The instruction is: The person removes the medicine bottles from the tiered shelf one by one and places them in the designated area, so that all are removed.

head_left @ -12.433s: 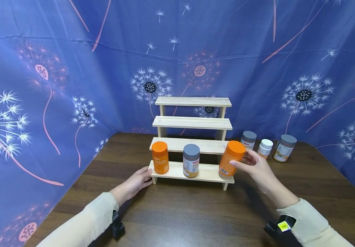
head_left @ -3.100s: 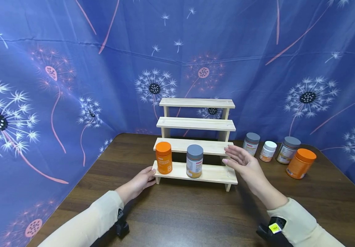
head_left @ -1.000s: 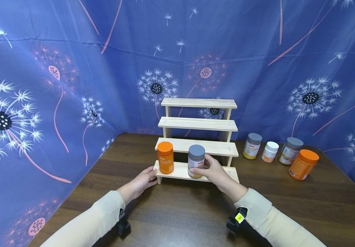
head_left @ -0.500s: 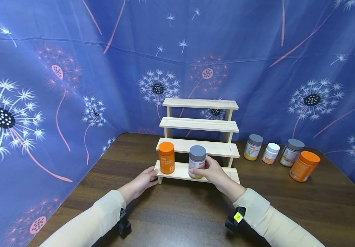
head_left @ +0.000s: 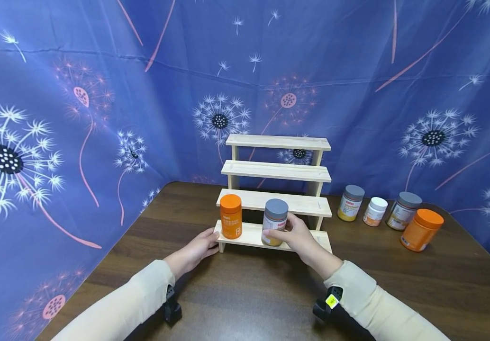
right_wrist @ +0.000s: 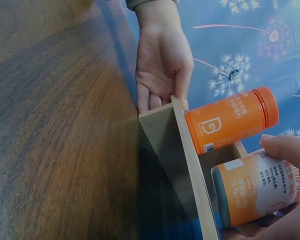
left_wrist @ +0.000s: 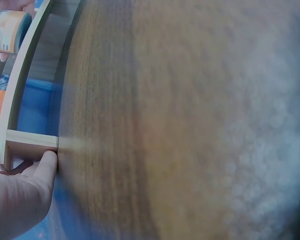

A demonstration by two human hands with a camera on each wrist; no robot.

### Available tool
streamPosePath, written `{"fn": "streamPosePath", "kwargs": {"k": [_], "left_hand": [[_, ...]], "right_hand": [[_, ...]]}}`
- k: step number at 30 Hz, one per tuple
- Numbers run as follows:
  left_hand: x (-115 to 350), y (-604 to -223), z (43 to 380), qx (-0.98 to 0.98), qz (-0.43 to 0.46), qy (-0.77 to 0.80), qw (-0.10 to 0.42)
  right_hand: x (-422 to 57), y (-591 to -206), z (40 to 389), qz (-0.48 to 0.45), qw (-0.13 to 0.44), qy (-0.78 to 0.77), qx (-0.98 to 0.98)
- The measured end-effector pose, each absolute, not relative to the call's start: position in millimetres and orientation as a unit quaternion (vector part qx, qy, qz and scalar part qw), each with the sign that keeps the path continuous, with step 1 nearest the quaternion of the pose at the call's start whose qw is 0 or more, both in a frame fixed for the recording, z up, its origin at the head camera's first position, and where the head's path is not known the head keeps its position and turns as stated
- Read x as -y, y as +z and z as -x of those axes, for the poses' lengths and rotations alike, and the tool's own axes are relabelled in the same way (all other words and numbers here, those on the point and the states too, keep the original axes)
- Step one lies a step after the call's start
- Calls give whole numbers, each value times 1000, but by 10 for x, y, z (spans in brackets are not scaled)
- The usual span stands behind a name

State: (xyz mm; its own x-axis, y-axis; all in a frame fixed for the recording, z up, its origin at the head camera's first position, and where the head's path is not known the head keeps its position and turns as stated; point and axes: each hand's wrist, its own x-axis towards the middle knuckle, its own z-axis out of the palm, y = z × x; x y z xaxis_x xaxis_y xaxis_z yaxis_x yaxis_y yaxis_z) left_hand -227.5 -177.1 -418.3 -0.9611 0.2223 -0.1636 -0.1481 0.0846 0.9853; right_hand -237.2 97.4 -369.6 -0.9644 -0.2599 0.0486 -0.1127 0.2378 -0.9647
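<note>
My right hand (head_left: 301, 237) grips a grey-lidded supplement jar (head_left: 272, 223) over the lowest step of a pale wooden tiered stand (head_left: 276, 196). The jar leans slightly, its lid towards the right. In the right wrist view my thumb lies along the side of this supplement jar (right_wrist: 252, 187), and its dark base sits close over the board. My left hand (head_left: 195, 250) holds the left end of the bottom step, thumb on top and fingers below by the leg. Beside that thumb stands an upright orange jar (head_left: 231, 219).
On the table (head_left: 228, 293), right of the stand, are a grey-lidded jar (head_left: 349, 204), a small white-capped bottle (head_left: 374, 213), another grey-lidded jar (head_left: 402, 213) and an orange jar (head_left: 420, 232). A blue dandelion-print cloth (head_left: 164, 109) hangs behind.
Earlier my right hand held an orange jar at the step's right end; that jar now stands on the table at right. The hand then took the grey-lidded jar, which now tips slightly. Left hand unchanged.
</note>
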Motion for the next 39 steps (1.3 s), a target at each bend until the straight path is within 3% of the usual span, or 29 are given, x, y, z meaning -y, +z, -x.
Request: {"fn": "streamPosePath", "kwargs": {"k": [39], "left_hand": [[1763,-4201,2279,-723,-23,678,132]], "right_hand": [[-1540,-3580,2237,77,21,-582,-809]]}}
